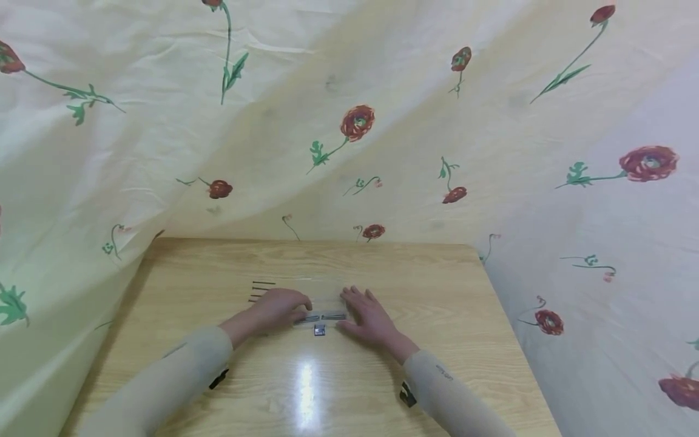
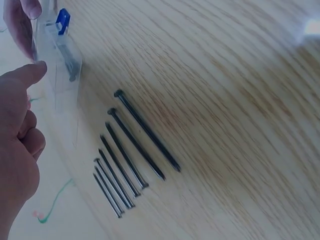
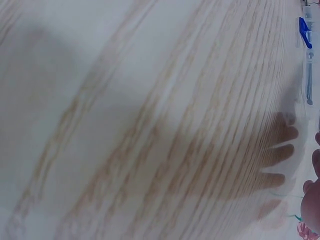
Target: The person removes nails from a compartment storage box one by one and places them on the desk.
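A clear plastic box [image 1: 320, 323] with a blue latch [image 2: 63, 21] stands mid-table between the two hands. Dark nails [image 1: 334, 317] lie inside it in two groups. My left hand [image 1: 278, 307] is at the box's left end; in the left wrist view one finger reaches out with its tip right at the clear plastic, while other fingers are bent below. Around the right end, my right hand [image 1: 371, 318] has its fingers spread, with the thumb near the front corner. Only part of this hand [image 3: 311, 192] shows in the right wrist view.
Several loose nails [image 2: 135, 155] of graded lengths lie in a row on the wood-grain table [image 1: 437, 291], left of the box. A cream floral cloth [image 1: 404, 164] hangs behind and along the sides of the table. Light glares off the tabletop in front.
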A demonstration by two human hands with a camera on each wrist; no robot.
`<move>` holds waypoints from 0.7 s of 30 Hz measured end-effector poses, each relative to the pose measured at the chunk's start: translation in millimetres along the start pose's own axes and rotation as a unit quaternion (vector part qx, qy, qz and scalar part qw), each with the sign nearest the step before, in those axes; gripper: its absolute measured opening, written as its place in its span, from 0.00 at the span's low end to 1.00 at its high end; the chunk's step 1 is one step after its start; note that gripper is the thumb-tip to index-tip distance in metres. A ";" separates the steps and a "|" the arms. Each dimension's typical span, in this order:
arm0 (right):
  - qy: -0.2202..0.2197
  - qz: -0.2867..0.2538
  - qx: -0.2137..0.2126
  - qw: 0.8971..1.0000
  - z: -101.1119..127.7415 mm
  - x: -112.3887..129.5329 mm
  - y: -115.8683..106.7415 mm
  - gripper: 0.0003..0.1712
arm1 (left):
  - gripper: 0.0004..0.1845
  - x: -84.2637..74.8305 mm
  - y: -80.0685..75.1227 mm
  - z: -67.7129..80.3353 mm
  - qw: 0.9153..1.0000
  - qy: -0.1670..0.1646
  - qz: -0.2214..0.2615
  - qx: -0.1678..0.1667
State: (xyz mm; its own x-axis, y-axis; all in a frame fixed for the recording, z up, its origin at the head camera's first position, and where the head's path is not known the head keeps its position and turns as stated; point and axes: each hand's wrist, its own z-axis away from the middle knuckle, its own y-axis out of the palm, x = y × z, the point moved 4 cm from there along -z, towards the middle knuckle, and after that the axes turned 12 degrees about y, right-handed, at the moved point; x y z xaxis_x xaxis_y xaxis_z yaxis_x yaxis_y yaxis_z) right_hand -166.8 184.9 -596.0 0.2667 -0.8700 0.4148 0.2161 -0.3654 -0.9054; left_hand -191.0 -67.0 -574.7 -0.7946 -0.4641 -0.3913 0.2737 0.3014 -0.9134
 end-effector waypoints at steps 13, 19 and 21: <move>-0.005 0.016 -0.001 1.000 -2.7 -3.7 2.2 0.46 | 0.07 -5.1 8.2 -10.5 0.997 0.072 -0.031 0.023; -0.010 0.015 0.002 1.000 -3.4 -4.5 2.1 0.46 | 0.11 -3.7 14.9 -11.1 0.994 0.092 -0.047 0.036; -0.011 0.014 0.002 1.000 -3.6 -4.5 1.4 0.46 | 0.11 -3.8 15.4 -11.8 0.994 0.092 -0.047 0.038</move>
State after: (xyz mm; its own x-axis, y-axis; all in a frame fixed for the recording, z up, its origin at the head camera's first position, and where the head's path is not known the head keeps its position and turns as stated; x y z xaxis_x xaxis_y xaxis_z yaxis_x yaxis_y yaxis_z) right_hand -171.0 187.1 -599.5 0.2928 -0.8727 0.3906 0.2128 -0.3388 -0.9165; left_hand -190.1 -50.7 -585.9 -0.9022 -0.3260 -0.2824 0.2275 0.1966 -0.9537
